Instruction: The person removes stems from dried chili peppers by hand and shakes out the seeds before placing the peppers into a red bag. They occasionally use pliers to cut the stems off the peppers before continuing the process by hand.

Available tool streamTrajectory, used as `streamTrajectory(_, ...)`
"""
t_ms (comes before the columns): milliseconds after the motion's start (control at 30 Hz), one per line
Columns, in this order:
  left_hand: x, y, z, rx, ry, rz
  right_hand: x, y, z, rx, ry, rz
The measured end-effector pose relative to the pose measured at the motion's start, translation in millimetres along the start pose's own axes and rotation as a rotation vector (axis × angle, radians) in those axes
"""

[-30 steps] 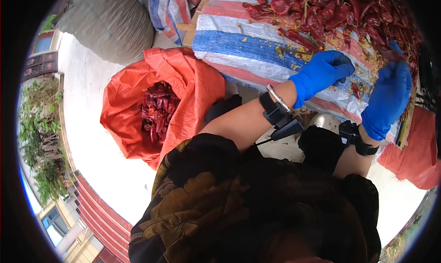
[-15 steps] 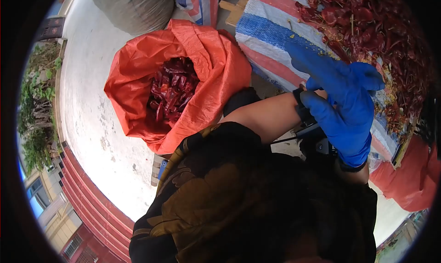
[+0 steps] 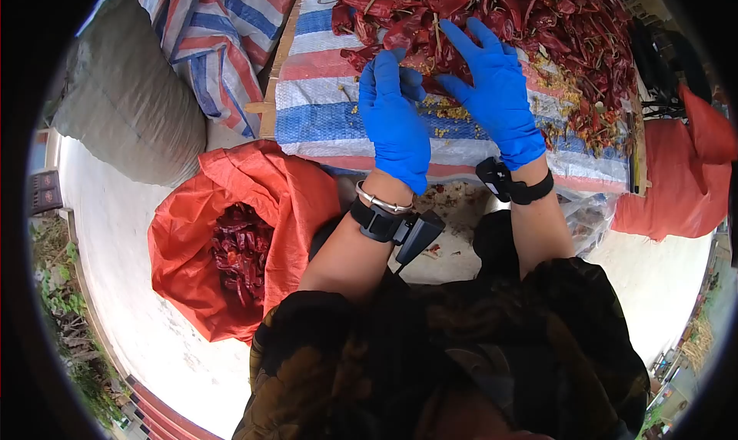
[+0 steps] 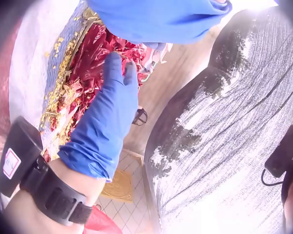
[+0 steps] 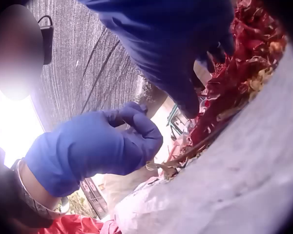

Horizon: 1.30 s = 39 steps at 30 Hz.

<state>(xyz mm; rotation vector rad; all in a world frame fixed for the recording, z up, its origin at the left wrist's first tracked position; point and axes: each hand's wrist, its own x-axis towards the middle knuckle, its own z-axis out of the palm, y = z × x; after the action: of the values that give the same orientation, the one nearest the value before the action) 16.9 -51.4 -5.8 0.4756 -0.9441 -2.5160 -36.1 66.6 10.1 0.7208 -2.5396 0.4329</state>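
Note:
Dried red chili peppers (image 3: pixel 530 17) lie heaped on a striped woven sheet (image 3: pixel 323 121), with yellow seeds scattered along the near edge. My left hand (image 3: pixel 396 125), in a blue glove, is over the front of the heap; in the right wrist view its fingers (image 5: pixel 149 136) are curled, with a stem (image 5: pixel 168 166) close by and nothing plainly held. My gloved right hand (image 3: pixel 500 98) has its fingers spread and reaches onto the peppers beside it. The left wrist view shows the right hand (image 4: pixel 105 119) against the heap. What lies under its fingertips is partly hidden.
An open red sack (image 3: pixel 181 240) with peppers inside stands at the left. Behind it are a full grey-green sack (image 3: pixel 131 94) and a striped bag (image 3: pixel 219 48). Another red sack (image 3: pixel 669 182) is at the right.
The right hand, which crossed above the left wrist half a second ago, is now at the heap. The left hand, hidden then, is visible again. The head view has shifted.

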Motion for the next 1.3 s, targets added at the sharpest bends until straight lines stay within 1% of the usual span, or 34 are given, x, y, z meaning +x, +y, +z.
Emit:
streamTrajectory(33,0.0,-0.5,-0.5,0.005,-0.010,-0.001,-3.8,3.7,5.7,-0.001,0.008,0.008)
streamTrajectory(100,1.4,-0.4,-0.8,0.020,0.002,-0.028,-9.2,12.0,14.4,0.102,-0.075,0.055)
streamTrajectory(167,-0.2,-1.4,-3.7,0.020,0.012,-0.032,-18.6,32.9,12.7,0.149,-0.042,0.054)
streamTrajectory(267,1.4,-5.2,0.3,0.014,0.012,-0.034,-21.5,52.8,-0.4,0.371,-0.028,0.320)
streamTrajectory(300,0.7,-7.3,1.8,0.017,0.006,-0.034,-21.8,58.1,-6.3,0.367,-0.026,0.326)
streamTrajectory(367,-0.9,-11.2,5.2,0.015,-0.031,-0.042,-22.8,69.8,-18.8,0.236,0.035,0.374)
streamTrajectory(400,-2.1,-12.9,7.2,0.014,-0.064,-0.044,-20.0,70.8,-33.9,0.261,-0.069,0.445)
streamTrajectory(433,-3.8,-13.8,10.1,0.016,-0.072,-0.049,-22.1,78.4,-36.1,0.258,-0.064,0.453)
streamTrajectory(500,-4.8,-16.2,17.0,0.109,-0.160,-0.018,-20.5,89.6,-41.6,0.608,0.026,0.523)
streamTrajectory(533,-6.3,-18.4,18.9,0.113,-0.167,-0.021,-22.2,87.0,-46.0,0.711,0.133,0.494)
streamTrajectory(567,-8.0,-20.6,20.7,0.142,-0.196,-0.015,-22.1,84.4,-52.9,0.710,0.140,0.499)
streamTrajectory(633,-10.1,-27.1,24.0,0.173,-0.226,-0.010,-21.4,80.8,-65.1,0.836,0.121,0.622)
streamTrajectory(700,-12.1,-35.3,28.1,0.310,-0.315,0.206,-21.3,75.5,-69.8,0.836,0.095,0.615)
streamTrajectory(733,-12.6,-37.7,30.1,0.315,-0.315,0.204,-22.3,73.1,-68.7,0.918,0.056,0.627)
streamTrajectory(767,-13.2,-39.4,32.6,0.554,-0.368,0.436,-23.7,71.5,-67.3,1.002,0.016,0.639)
streamTrajectory(800,-14.3,-41.0,34.1,0.794,-0.417,0.669,-26.0,71.5,-62.4,0.999,-0.025,0.618)
streamTrajectory(833,-15.4,-44.5,33.6,0.803,-0.417,0.667,-28.8,68.1,-57.5,1.007,-0.027,0.622)
streamTrajectory(900,-18.2,-50.1,33.3,0.809,-0.535,0.526,-32.4,58.0,-50.8,1.078,-0.048,0.541)
streamTrajectory(933,-22.5,-48.0,34.5,0.831,-0.542,0.497,-33.0,55.0,-52.7,1.169,-0.088,0.539)
streamTrajectory(967,-23.0,-49.3,33.1,0.837,-0.546,0.495,-34.2,56.7,-55.3,1.173,-0.084,0.544)
streamTrajectory(1033,-20.8,-50.6,32.2,0.552,-0.511,0.035,-34.8,62.5,-61.9,1.313,-0.154,0.512)
streamTrajectory(1067,-19.4,-49.7,32.4,0.553,-0.517,0.037,-33.1,62.0,-64.6,1.313,-0.147,0.511)
streamTrajectory(1133,-18.5,-45.0,33.8,0.457,-0.571,-0.072,-30.8,58.7,-68.4,1.275,-0.100,0.429)
streamTrajectory(1167,-19.2,-44.5,35.7,0.458,-0.578,-0.075,-31.8,62.0,-65.0,1.273,-0.094,0.433)
streamTrajectory(1233,-20.7,-44.7,38.5,0.398,-0.643,-0.173,-34.8,69.3,-54.6,1.223,-0.114,0.381)
streamTrajectory(1267,-19.6,-45.2,38.0,0.398,-0.645,-0.179,-36.5,72.6,-53.9,1.222,-0.113,0.387)
streamTrajectory(1300,-17.6,-45.2,37.2,0.404,-0.662,-0.234,-37.6,75.8,-53.8,1.187,-0.125,0.440)
